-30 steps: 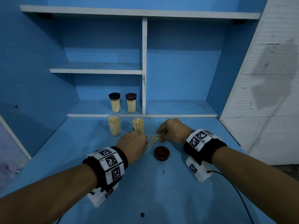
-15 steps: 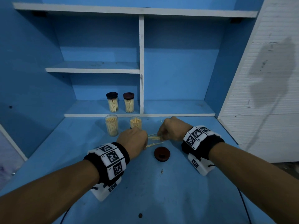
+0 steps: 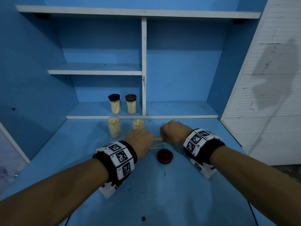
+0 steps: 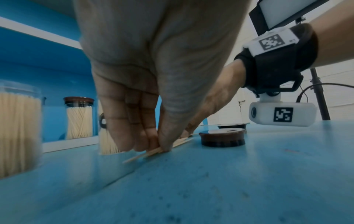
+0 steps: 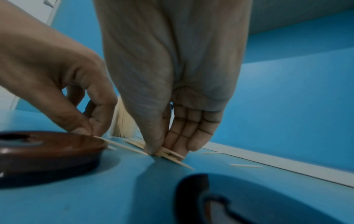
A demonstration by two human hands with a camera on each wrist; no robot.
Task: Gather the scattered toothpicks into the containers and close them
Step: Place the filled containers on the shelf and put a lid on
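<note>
Several loose toothpicks [image 3: 157, 141] lie on the blue table between my hands. My left hand [image 3: 140, 139] is down on the table, thumb and fingers pinching one end of the bunch [image 4: 157, 149]. My right hand [image 3: 171, 132] pinches the other end [image 5: 164, 152]. Two open clear containers [image 3: 114, 128] [image 3: 138, 124] full of toothpicks stand just behind my left hand. A brown lid [image 3: 164, 156] lies in front of the toothpicks, and a second dark lid [image 5: 210, 197] lies under my right wrist. Stray toothpicks [image 5: 246, 165] lie to the right.
Two containers with lids on [image 3: 114, 104] [image 3: 131, 104] stand on the low shelf [image 3: 179, 110] behind. A white divider [image 3: 144, 66] splits the shelving. A white slatted panel [image 3: 268, 95] bounds the right side. The near table surface [image 3: 154, 193] holds only small specks.
Both hands have stayed low on the table and drawn slightly closer together, bunching the toothpicks between them. The containers and the lid have not moved.
</note>
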